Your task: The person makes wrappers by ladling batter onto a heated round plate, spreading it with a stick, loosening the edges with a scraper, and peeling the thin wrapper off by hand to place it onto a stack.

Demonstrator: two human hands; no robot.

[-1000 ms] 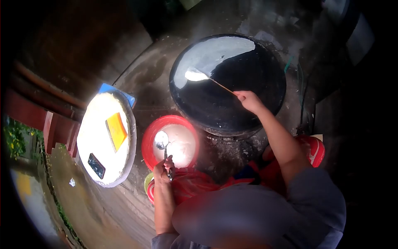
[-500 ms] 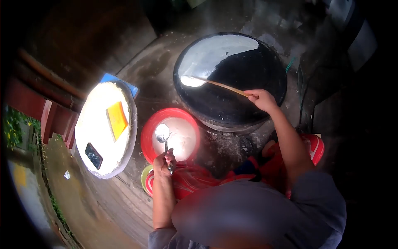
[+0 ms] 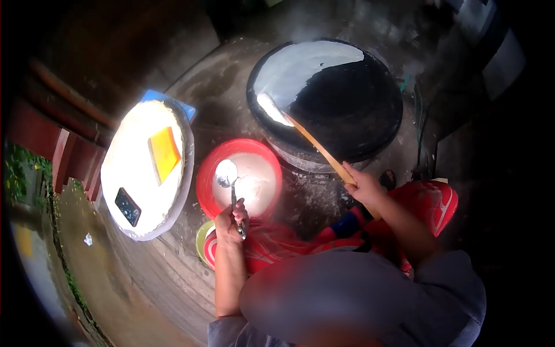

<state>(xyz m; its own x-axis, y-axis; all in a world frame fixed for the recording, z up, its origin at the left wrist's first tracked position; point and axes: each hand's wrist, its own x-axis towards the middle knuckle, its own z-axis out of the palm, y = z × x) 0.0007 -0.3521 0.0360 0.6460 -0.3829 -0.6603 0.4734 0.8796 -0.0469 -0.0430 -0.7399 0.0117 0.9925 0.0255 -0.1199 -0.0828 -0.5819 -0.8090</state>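
My left hand (image 3: pixel 232 221) is closed round the handle of a metal ladle (image 3: pixel 226 172), whose bowl is over the red basin (image 3: pixel 203 168). Pale, creamy batter (image 3: pixel 257 185) lies in that basin. With my right hand (image 3: pixel 364 185) I grip a long wooden spreader (image 3: pixel 321 149). Its far end touches white batter (image 3: pixel 306 66) on the large round black griddle (image 3: pixel 347 110). The batter covers the griddle's far and left parts, and the rest of the surface shows dark.
Left of the basin stands a round, white-covered surface (image 3: pixel 136 173) bearing a yellow block-like item (image 3: pixel 165 153) and a dark phone (image 3: pixel 128 207). A blue object (image 3: pixel 182 110) shows behind it. A green bowl (image 3: pixel 202 243) sits beside my left knee. Steam rises behind the griddle.
My right hand has drawn back towards me, turning the spreader to a steeper angle and dragging batter along the griddle's left edge. The left hand stays over the basin with the ladle.
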